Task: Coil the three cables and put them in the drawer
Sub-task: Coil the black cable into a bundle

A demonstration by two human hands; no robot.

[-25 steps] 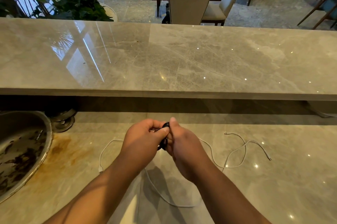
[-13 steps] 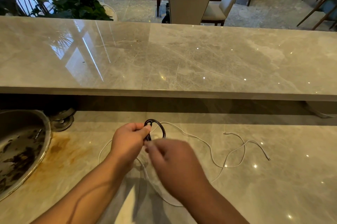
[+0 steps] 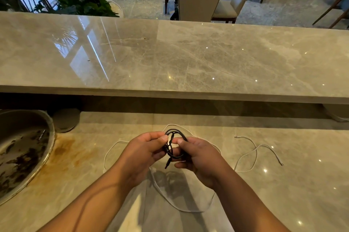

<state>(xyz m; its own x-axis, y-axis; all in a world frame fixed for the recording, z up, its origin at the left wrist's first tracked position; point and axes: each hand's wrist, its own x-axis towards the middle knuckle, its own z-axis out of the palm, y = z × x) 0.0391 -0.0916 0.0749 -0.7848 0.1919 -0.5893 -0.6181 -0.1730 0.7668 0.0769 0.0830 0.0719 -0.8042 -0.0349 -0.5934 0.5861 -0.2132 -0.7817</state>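
Black cable (image 3: 174,145), coiled in small loops, pinched between left hand (image 3: 143,154) and right hand (image 3: 198,158) above marble counter (image 3: 283,194); both hands closed on it. White cables (image 3: 255,153) lie loose on counter beneath and right.

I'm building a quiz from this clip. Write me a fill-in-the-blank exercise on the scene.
1. Both hands hold a coiled cable whose colour is ____.
2. The loose cables lying on the counter are ____ in colour.
3. The round metal sink sits on the person's ____ side.
4. The left hand and the right hand grip the coil with their ____.

Missing words: black; white; left; fingers
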